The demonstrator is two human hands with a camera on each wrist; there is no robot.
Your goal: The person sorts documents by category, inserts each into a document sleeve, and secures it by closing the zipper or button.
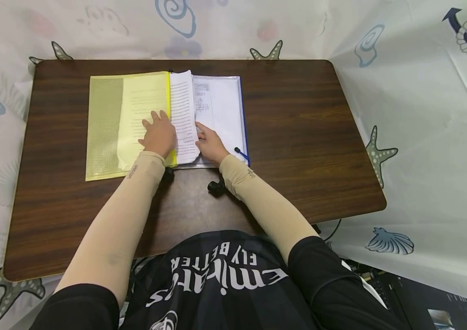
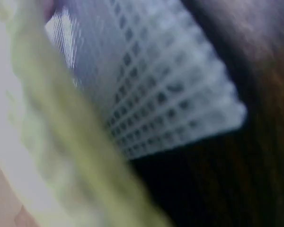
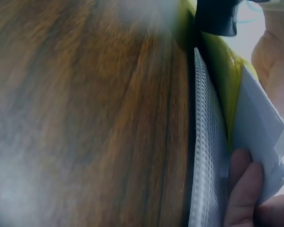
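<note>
A person's left hand (image 1: 160, 135) presses flat on a yellow folder (image 1: 111, 121); at its three o'clock the right hand (image 1: 210, 145) pinches limp, light papers (image 1: 184, 119) on the counter (image 1: 299, 137), best taken by the edge.

The table (image 1: 299, 137) is dark wood with a smooth, slightly shiny top. The yellow folder (image 1: 105, 123) is see-through plastic with a mesh pattern (the clear folder (image 1: 225, 110) has the same mesh). The pages (image 1: 184, 119) are thin, matt white paper. The sleeves (image 1: 109, 238) are soft beige cloth.
</note>
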